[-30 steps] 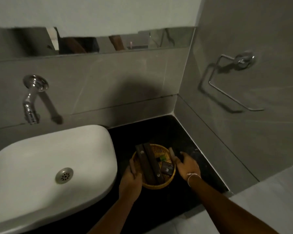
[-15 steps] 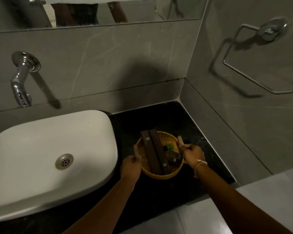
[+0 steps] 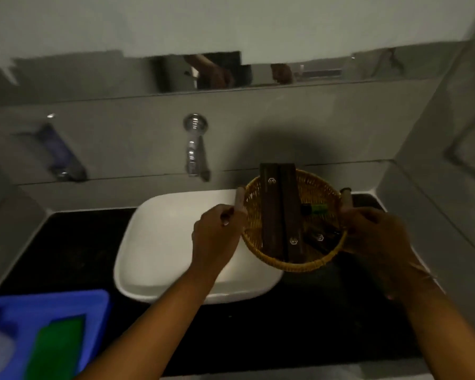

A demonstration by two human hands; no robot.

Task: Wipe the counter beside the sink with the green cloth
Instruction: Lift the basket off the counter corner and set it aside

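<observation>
A round woven basket (image 3: 310,263) holding two long dark boxes (image 3: 279,209) and small items is lifted off the counter, hanging over the right edge of the white sink (image 3: 165,242). My left hand (image 3: 217,237) grips its left handle and my right hand (image 3: 373,231) grips its right handle. The green cloth (image 3: 58,349) lies folded in a blue tray (image 3: 74,300) at the lower left. The black counter (image 3: 340,311) beside the sink lies bare under and right of the basket.
A chrome tap (image 3: 194,149) juts from the grey tiled wall above the sink. A blurred bluish object (image 3: 58,152) sits on the wall at the left. A mirror strip (image 3: 231,72) runs above. The right wall (image 3: 436,160) closes the counter corner.
Both hands have raised the basket off the counter's right corner and carried it left toward the sink. The view swung left, bringing the blue tray and green cloth into sight.
</observation>
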